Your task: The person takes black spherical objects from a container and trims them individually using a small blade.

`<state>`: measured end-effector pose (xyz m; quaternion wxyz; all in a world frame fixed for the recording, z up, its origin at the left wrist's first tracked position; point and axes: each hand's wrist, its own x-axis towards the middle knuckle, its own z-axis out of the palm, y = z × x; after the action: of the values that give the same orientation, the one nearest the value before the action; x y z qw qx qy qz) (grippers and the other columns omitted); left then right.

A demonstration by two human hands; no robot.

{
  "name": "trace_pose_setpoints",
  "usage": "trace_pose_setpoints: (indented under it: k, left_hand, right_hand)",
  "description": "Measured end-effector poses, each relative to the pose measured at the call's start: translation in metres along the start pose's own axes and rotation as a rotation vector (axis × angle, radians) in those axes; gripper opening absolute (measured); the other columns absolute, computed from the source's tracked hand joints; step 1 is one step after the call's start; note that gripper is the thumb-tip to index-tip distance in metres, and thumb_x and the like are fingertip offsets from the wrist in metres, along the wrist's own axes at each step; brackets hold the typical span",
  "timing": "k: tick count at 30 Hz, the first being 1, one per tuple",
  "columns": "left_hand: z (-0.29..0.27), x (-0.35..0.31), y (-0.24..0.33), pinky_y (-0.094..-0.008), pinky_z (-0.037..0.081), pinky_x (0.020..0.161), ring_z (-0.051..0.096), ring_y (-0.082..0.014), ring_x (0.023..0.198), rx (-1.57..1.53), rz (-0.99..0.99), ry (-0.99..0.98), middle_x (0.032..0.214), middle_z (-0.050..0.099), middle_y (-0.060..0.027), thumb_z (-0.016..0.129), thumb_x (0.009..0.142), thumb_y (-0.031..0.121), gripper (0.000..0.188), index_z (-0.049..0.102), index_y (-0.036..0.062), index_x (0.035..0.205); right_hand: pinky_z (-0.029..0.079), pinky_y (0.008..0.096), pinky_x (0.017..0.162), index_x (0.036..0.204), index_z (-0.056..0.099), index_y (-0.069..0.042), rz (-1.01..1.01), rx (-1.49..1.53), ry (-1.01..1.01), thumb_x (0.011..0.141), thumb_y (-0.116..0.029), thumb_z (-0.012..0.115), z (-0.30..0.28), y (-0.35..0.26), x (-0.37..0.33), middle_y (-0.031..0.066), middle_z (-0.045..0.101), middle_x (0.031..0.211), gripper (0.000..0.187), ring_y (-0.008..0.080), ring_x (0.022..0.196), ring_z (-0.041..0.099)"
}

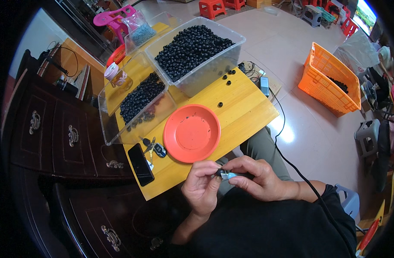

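Observation:
My left hand [201,185] is closed, pinching a small black round piece [219,172] between thumb and fingertips. Facing it, my right hand [258,177] grips a small knife [229,175] with a short pale blade and a light blue part. The blade meets the black piece, in front of my body and just off the table's near edge. Beyond my hands, a shallow red-orange basin [191,132] sits on the table, holding only a few dark specks. Several loose black pieces, such as one round piece [220,104], lie on the wood farther right.
On the yellow wooden table [244,103] stand a large clear bin [214,64] and a smaller one [113,135], both with black pieces. A phone [141,164], keys [159,149] and a bottle [118,77] lie or stand at left. A black cable [298,172] passes my right arm; an orange crate [330,81] stands on the floor.

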<state>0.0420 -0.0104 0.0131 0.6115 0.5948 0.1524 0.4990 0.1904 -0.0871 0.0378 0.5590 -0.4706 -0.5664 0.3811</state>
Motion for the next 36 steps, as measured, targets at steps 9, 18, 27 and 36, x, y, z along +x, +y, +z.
trace_pose_setpoints:
  k: [9,18,27,36]
  left_hand:
    - [0.0,0.004,-0.002,-0.0262,0.046,0.08,0.055,-0.0166,0.088,-0.08,-0.079,-0.004,0.098,0.053,-0.0137,0.059,0.081,-0.01,0.017,0.052,-0.0053,0.096]
    - [-0.124,0.142,0.045,-0.0244,0.042,0.067,0.048,-0.011,0.075,0.94,0.248,0.295,0.088,0.052,-0.0052,0.06,0.078,-0.004,0.015,0.055,-0.0023,0.093]
    - [-0.078,0.302,-0.056,-0.0294,0.047,0.069,0.059,-0.0211,0.073,0.929,0.128,-0.196,0.079,0.059,-0.0108,0.061,0.076,0.004,0.01,0.061,-0.0015,0.085]
    - [0.03,0.394,-0.183,-0.0406,0.05,0.081,0.062,-0.0351,0.093,1.387,-0.125,-0.436,0.095,0.064,-0.0198,0.062,0.076,0.011,0.016,0.066,0.0013,0.087]
  right_hand:
    - [0.044,0.0213,0.057,0.107,0.055,-0.001,0.14,0.25,0.038,0.09,-0.011,0.056,-0.002,0.007,0.004,0.0048,0.059,0.076,0.02,0.0076,0.066,0.056]
    - [0.034,0.0191,0.044,0.111,0.05,-0.004,0.549,0.614,0.107,0.092,-0.017,0.055,-0.027,0.043,-0.001,-0.0008,0.052,0.07,0.024,0.0033,0.052,0.044]
    - [0.033,0.0182,0.047,0.108,0.054,-0.003,0.688,0.728,0.153,0.089,-0.01,0.058,-0.04,0.082,0.001,-0.0024,0.051,0.069,0.02,0.0042,0.056,0.046]
    - [0.043,0.019,0.057,0.113,0.052,-0.004,0.79,0.679,0.157,0.09,-0.013,0.058,-0.066,0.114,0.006,-0.0025,0.055,0.079,0.024,0.0051,0.067,0.052]
